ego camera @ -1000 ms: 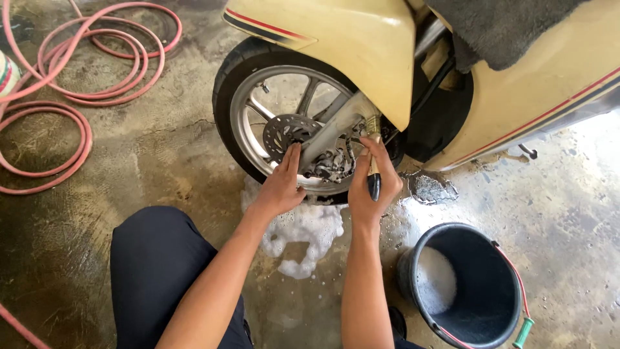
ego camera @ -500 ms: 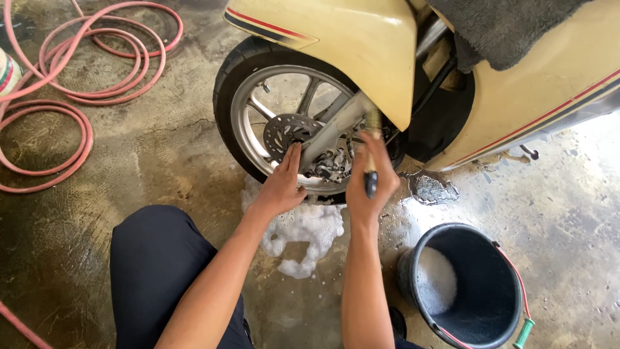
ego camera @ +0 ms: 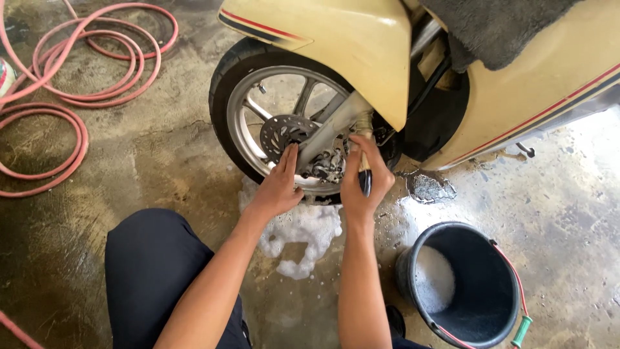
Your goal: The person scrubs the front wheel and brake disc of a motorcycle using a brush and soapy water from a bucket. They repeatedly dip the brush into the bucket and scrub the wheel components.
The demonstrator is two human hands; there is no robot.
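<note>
A cream scooter's front wheel [ego camera: 258,110] with silver spokes and a brake disc [ego camera: 279,132] stands before me. My left hand [ego camera: 279,186] rests flat against the lower rim, fingers together and pointing up. My right hand [ego camera: 363,179] is closed around a brush with a dark handle [ego camera: 365,182], its head pushed up against the fork leg [ego camera: 332,129] and brake caliper [ego camera: 328,167]. The bristles are hidden behind the fork and my fingers. White foam [ego camera: 300,232] lies on the wet concrete under the wheel.
A black bucket [ego camera: 462,284] with soapy water sits at the lower right. A pink hose [ego camera: 77,77] lies coiled at the left. My dark-trousered knee [ego camera: 155,271] is at the lower left. A grey cloth [ego camera: 491,29] hangs over the scooter body.
My right hand has slid the brush up along the fork. The left hand stays on the rim.
</note>
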